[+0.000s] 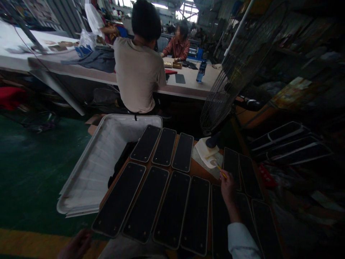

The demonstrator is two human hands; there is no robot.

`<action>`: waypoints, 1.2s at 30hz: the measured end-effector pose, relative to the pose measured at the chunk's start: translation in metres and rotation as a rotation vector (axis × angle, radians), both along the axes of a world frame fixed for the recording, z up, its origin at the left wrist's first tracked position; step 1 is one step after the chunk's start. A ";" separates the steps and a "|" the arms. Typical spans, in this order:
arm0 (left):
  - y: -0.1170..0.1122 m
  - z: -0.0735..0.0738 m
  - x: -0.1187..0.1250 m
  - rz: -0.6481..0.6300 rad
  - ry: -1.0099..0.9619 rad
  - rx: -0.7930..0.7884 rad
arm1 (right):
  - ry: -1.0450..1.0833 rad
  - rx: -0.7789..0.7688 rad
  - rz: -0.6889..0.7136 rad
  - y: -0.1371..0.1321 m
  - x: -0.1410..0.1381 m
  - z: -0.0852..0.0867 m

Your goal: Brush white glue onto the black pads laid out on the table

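Note:
My right hand is closed around the yellow handle of a small brush. The brush's far end reaches into a whitish, cut-open container on a pale sheet. Dark rectangular panels with light edges and small corner dots lie in two rows on a brown board; one front panel is near the middle, one back panel beside the container. Low at the left, my left hand hangs just off the corner of the leftmost front panel. It is dark and blurred, so its fingers are unclear.
A large white tub stands left of the board. Beyond it a person in a beige shirt sits at a long table bearing a blue bottle; other people work farther back. A wire fan cage rises at the right.

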State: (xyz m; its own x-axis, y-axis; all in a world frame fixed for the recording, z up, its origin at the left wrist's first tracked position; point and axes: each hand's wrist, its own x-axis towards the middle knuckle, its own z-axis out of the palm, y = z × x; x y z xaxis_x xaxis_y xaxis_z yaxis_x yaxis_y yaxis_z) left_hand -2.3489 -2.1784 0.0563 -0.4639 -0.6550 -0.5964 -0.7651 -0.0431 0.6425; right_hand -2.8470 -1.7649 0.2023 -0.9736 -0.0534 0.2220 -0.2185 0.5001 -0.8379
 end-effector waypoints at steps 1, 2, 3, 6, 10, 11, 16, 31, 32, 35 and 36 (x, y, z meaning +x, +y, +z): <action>0.000 0.009 -0.015 -0.029 0.031 -0.037 | 0.003 0.038 0.031 -0.003 0.000 0.001; 0.001 0.018 -0.033 -0.054 0.064 -0.083 | 0.008 0.083 0.063 -0.005 0.002 0.002; 0.005 0.029 -0.054 -0.110 0.100 -0.123 | 0.018 0.131 0.086 -0.007 0.006 0.002; 0.020 0.063 -0.122 -0.407 0.232 -0.231 | 0.064 0.225 0.082 -0.006 0.024 0.007; 0.037 0.094 -0.217 -0.761 0.427 -0.374 | -0.069 0.113 0.001 -0.012 0.046 0.021; 0.039 0.097 -0.239 -0.841 0.452 -0.400 | -0.123 0.072 -0.009 -0.018 0.048 0.024; 0.047 0.079 -0.330 -1.053 0.586 -0.519 | -0.199 0.005 0.025 -0.072 0.027 0.025; 0.053 0.017 -0.424 -1.108 0.670 -0.640 | 0.002 0.231 0.300 -0.184 -0.109 -0.024; 0.054 0.016 -0.425 -1.112 0.659 -0.645 | 0.006 0.240 0.305 -0.188 -0.114 -0.026; 0.056 0.014 -0.426 -1.115 0.635 -0.661 | 0.023 0.288 0.318 -0.197 -0.127 -0.030; 0.057 0.013 -0.426 -1.109 0.636 -0.664 | 0.034 0.302 0.323 -0.199 -0.130 -0.031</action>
